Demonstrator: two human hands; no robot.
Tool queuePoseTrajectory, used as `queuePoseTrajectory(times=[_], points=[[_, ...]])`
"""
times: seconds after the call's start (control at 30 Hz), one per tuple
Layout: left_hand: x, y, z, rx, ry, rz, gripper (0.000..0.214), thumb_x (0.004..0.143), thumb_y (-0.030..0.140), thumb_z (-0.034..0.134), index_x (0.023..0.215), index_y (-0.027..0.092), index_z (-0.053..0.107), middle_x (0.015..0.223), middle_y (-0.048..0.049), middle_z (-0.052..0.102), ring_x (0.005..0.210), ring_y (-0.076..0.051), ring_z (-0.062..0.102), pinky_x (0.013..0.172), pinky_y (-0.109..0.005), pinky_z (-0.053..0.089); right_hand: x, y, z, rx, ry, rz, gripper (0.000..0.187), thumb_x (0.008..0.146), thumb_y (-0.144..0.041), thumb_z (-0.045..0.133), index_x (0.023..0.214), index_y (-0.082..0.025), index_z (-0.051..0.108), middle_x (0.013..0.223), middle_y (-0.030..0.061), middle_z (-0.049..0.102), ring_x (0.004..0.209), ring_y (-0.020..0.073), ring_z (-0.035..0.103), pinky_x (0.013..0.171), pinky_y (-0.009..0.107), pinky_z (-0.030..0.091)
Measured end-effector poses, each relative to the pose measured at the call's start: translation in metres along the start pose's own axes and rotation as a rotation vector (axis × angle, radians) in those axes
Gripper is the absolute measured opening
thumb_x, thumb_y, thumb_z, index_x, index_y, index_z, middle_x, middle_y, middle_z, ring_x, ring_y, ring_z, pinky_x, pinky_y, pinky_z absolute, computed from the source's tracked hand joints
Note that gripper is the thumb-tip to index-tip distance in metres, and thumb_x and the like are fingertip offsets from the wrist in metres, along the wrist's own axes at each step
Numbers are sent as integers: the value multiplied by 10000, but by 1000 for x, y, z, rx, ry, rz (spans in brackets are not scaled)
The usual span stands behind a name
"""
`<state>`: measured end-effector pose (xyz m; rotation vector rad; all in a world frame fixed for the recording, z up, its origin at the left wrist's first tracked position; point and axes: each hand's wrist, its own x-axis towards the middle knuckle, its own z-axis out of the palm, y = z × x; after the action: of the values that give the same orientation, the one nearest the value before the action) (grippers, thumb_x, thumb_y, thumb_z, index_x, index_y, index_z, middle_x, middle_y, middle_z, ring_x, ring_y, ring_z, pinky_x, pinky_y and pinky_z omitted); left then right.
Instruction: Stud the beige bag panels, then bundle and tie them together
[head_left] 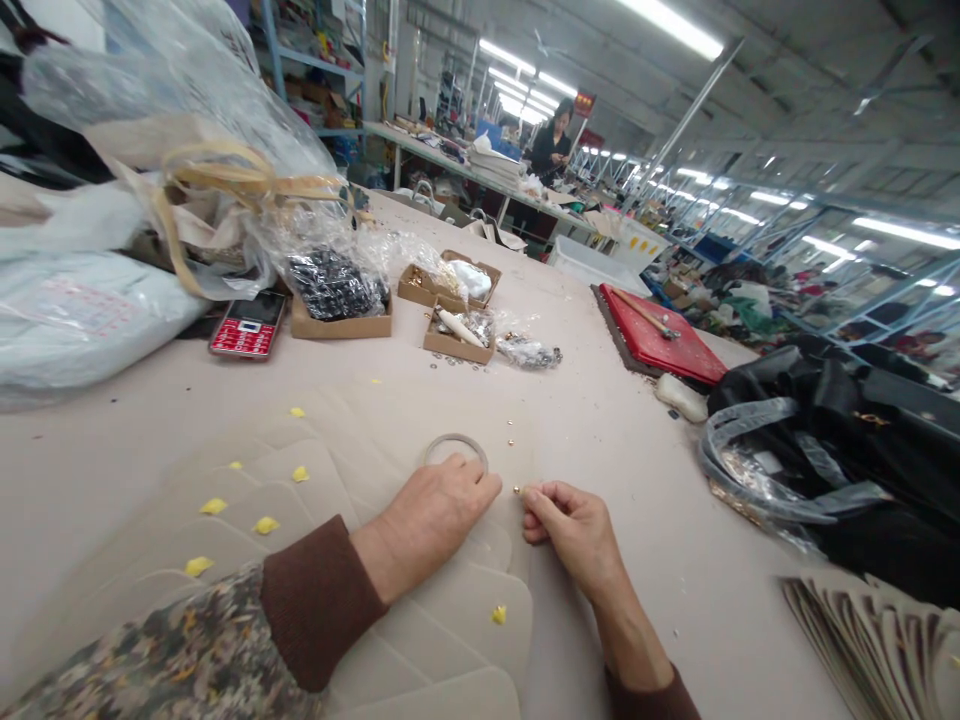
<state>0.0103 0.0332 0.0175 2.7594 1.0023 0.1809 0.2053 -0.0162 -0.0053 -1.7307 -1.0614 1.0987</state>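
Observation:
My right hand point(570, 525) is closed in a pinch on a small gold-coloured metal stud point(517, 491), just past the edge of the beige pieces. To its left, my left hand point(439, 510) rests over the layered beige pieces point(352, 520) with its fingers bent and pressed together. Its fingertips are hidden, so what they hold, if anything, does not show. A grey ring point(455, 438) lies partly under its knuckles. Two more tiny gold studs point(511, 442) are on the table ahead of my hands. Yellow bits point(265, 525) dot the beige pieces.
Small cardboard boxes point(459, 345) of metal parts stand ahead, beside a bag of black parts point(337, 285) and a red-keyed phone point(249, 326). At right are a red board point(664, 335), black bags point(847, 430) and stacked pieces point(885, 640). A person point(551, 145) stands farther back.

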Motion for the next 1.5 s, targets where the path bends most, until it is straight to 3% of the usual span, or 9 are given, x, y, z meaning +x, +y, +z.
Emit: queuePoseTrajectory(times=[0.17,0.4,0.6,0.73,1.07,1.17,1.3,1.37,1.5], points=[[0,1,5,1,-1,5,138,914,76,458,921,172,556,919,-76,591,845,-250,557,660,-347,477,-2,0,9,-278,31,-130,344,813,-484,600,743,-155,670,551,-2,602,467,127,569,481,227,467],[-1,0,13,5,20,6,144,912,73,450,924,175,552,900,-72,582,829,-242,557,632,-326,465,0,-3,15,-536,105,-325,284,838,-380,536,712,-175,686,597,24,654,533,145,591,515,227,445],[-1,-1,12,29,34,29,137,899,63,469,915,172,552,878,-63,583,808,-231,562,621,-312,451,1,5,14,-367,148,-181,324,824,-450,568,990,-178,627,549,-31,589,422,137,540,382,214,423],[-1,-3,11,39,34,42,143,905,70,451,911,172,551,879,-66,592,805,-241,562,647,-341,457,-7,9,10,-205,97,-116,332,825,-503,567,848,-177,626,558,-17,596,453,129,546,427,218,470],[-1,-7,13,18,64,68,109,922,122,463,895,172,556,848,-57,595,809,-236,556,735,-376,449,1,3,19,-561,164,-413,253,859,-339,531,769,-185,711,714,23,695,645,155,606,655,256,439],[0,-10,10,-21,76,68,92,919,131,477,890,172,554,858,-52,605,815,-231,554,747,-375,452,-1,-3,14,-585,91,-375,230,851,-313,554,737,-175,697,648,-2,659,599,136,569,604,237,401],[2,-16,7,-59,178,39,93,916,105,483,910,166,554,919,-55,620,859,-223,546,791,-369,455,-12,-10,4,-574,-188,-236,281,847,-323,574,642,-162,679,593,-16,620,570,122,533,522,215,350],[3,-19,6,-68,183,-2,109,917,89,476,907,159,559,900,-55,630,839,-217,556,752,-348,463,-13,-10,1,-512,-261,-204,270,847,-339,583,684,-159,700,587,-20,609,544,113,513,504,211,348],[2,-23,7,-177,243,27,124,939,111,468,974,166,573,867,-39,654,824,-200,603,719,-310,482,-10,-4,0,-290,-68,-242,270,852,-398,602,887,-153,711,583,-21,597,494,108,496,481,218,388]])
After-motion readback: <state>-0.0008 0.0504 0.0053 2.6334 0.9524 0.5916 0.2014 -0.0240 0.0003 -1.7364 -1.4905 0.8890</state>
